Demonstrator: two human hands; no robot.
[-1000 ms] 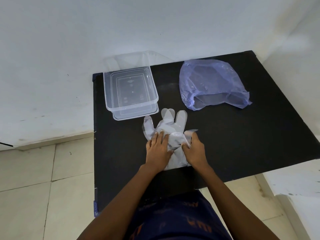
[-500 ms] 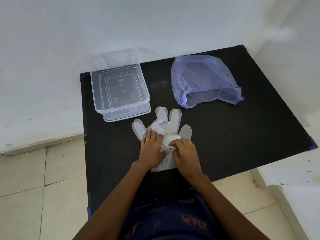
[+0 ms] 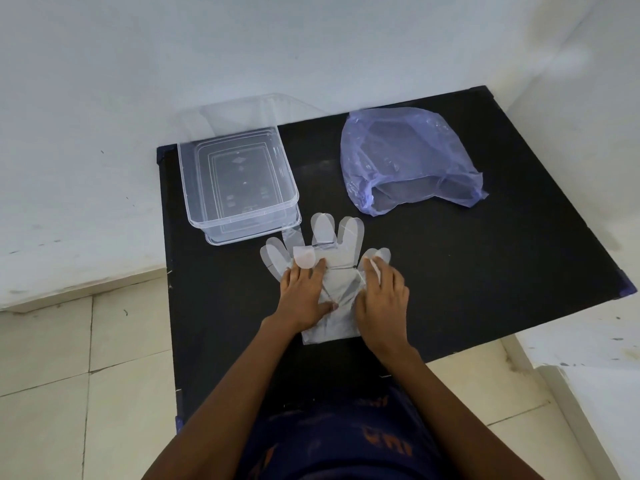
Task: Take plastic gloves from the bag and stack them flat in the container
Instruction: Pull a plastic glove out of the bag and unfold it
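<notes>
Because the plastic gloves (image 3: 329, 258) are thin, slick film pressed only by 2 flat palms, the likeliest trouble is slippage: if either hand slides or lifts unevenly, the layers could shear apart, and the crease already visible between the palms could set in, so the pile would not lie flat in the container (image 3: 239, 188). A folded-over finger tip near the left hand (image 3: 303, 294) could also stay tucked under. The left hand lies open, fingers spread, palm down on the pile's left side; the right hand (image 3: 381, 296) is likewise open and flat on the right side, 1 glove finger draped over its knuckles. Neither grips anything. The gloves rest on the black table (image 3: 485, 271), near its front edge, just beside the container's near corner and well apart from the purple bag (image 3: 408, 161). Their long axis runs away from the person, cuff toward the body, fingers pointing toward the wall. The container looks empty.
</notes>
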